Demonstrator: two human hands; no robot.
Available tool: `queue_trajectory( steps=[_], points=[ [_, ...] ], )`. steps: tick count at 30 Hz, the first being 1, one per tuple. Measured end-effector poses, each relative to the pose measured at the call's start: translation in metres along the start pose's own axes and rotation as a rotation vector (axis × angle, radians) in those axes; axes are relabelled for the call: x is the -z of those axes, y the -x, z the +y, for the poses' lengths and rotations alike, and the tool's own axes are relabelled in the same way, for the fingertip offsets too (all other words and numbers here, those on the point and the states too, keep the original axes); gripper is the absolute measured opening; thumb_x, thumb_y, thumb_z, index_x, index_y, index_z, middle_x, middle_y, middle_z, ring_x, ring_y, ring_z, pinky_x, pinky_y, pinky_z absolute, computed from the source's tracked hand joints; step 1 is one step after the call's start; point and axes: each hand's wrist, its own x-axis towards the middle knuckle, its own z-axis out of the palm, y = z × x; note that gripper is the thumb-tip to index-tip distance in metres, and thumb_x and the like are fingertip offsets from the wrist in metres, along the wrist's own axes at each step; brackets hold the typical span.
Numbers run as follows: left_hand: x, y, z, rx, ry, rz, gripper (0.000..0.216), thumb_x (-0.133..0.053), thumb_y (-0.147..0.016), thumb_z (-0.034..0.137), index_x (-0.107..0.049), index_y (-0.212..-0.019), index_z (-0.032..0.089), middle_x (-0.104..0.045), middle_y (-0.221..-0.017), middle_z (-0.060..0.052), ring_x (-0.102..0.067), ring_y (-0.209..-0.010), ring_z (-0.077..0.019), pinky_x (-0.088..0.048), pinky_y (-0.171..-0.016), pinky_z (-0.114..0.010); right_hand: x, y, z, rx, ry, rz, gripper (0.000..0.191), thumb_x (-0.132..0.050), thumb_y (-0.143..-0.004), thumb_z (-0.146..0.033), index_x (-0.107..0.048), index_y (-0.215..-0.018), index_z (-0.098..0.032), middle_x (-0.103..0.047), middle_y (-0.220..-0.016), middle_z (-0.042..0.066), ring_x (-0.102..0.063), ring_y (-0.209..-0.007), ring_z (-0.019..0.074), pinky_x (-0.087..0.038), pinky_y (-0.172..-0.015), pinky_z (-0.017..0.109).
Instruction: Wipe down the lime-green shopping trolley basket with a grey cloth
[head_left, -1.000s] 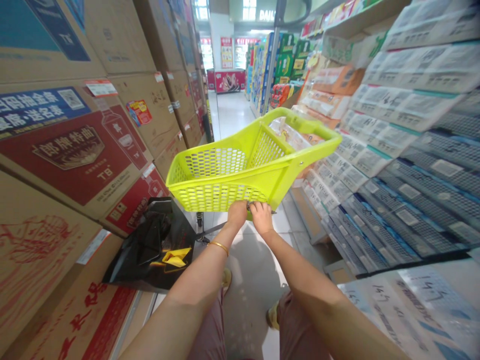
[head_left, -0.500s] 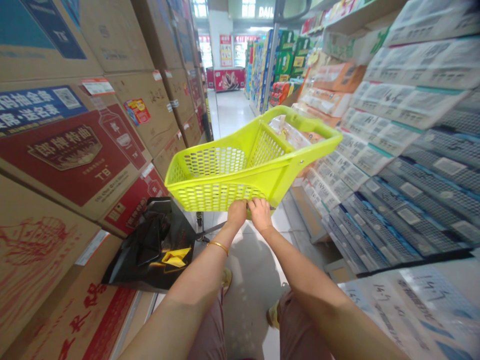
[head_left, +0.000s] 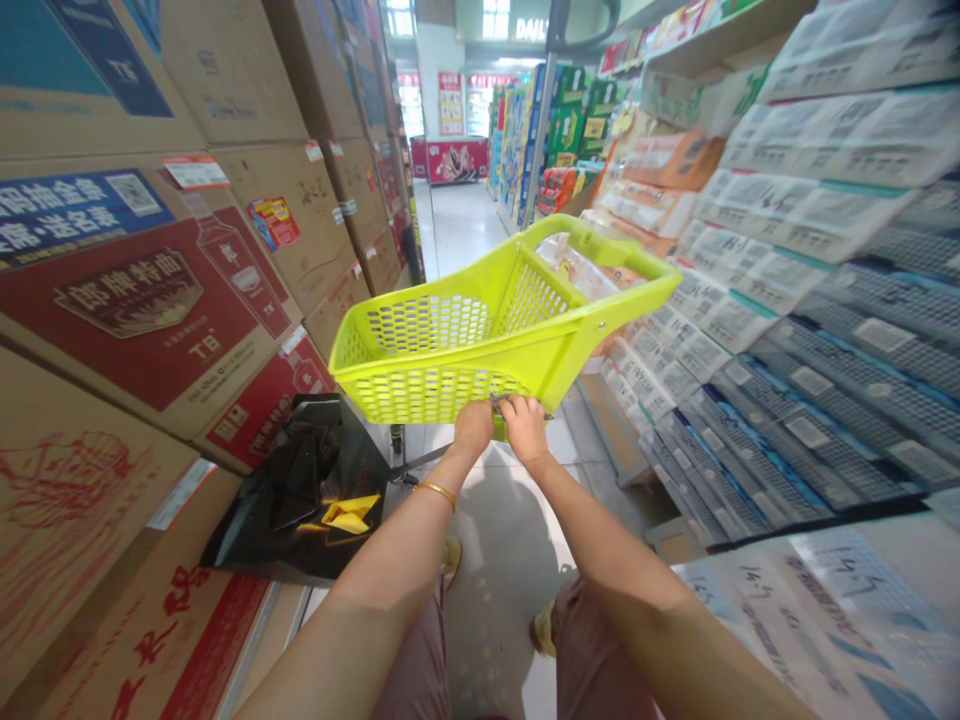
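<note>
A yellow-green plastic shopping cart basket (head_left: pixel 465 350) with slotted walls stands before me, its handle toward the upper right. At its lower near side my left hand (head_left: pixel 473 427) is closed, its fingertips hidden. Close beside it, my right hand (head_left: pixel 525 425) is closed with bent fingers. A small dark grey item (head_left: pixel 500 401), too small to name, shows between the two hands, and a thin dark end sticks out right of the right fingers. Clear plastic packaging (head_left: pixel 574 268) lies in the basket's rear compartment.
Stacked cartons (head_left: pixel 135 310) line the left side. A black bag (head_left: pixel 307 500) with a yellow piece on it lies at the lower left. Packaged goods (head_left: pixel 817 400) fill the right shelves. The tiled aisle (head_left: pixel 466 222) runs ahead to a red chest (head_left: pixel 457 160).
My right hand has moved slightly to the right, apart from the left. More of the small grey item now shows between them. The cart has barely moved.
</note>
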Motion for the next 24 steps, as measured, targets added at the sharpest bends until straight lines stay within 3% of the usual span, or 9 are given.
queue_trajectory(
  steps=[16,24],
  points=[
    [0.001,0.000,0.000,-0.007,-0.016,-0.010,0.026,-0.038,-0.084,0.009,-0.060,-0.095,0.013,-0.067,-0.086,-0.012,-0.063,-0.086,-0.0203,-0.048,-0.074,-0.027,-0.025,0.023,-0.006,0.073,0.037,-0.149,0.022,-0.039,-0.089,-0.018,-0.059,-0.097,-0.019,-0.056,-0.097,0.008,-0.040,-0.087,0.0210,-0.028,-0.074,0.034],
    [0.000,-0.001,-0.001,0.001,0.006,0.014,0.028,-0.035,-0.085,0.010,-0.061,-0.095,0.015,-0.067,-0.088,-0.010,-0.064,-0.086,-0.0203,-0.048,-0.074,-0.028,-0.002,-0.003,-0.005,-0.012,-0.047,0.035,0.027,-0.041,-0.084,-0.009,-0.060,-0.099,-0.021,-0.056,-0.103,0.007,-0.039,-0.088,0.0205,-0.028,-0.074,0.032]
  ],
)
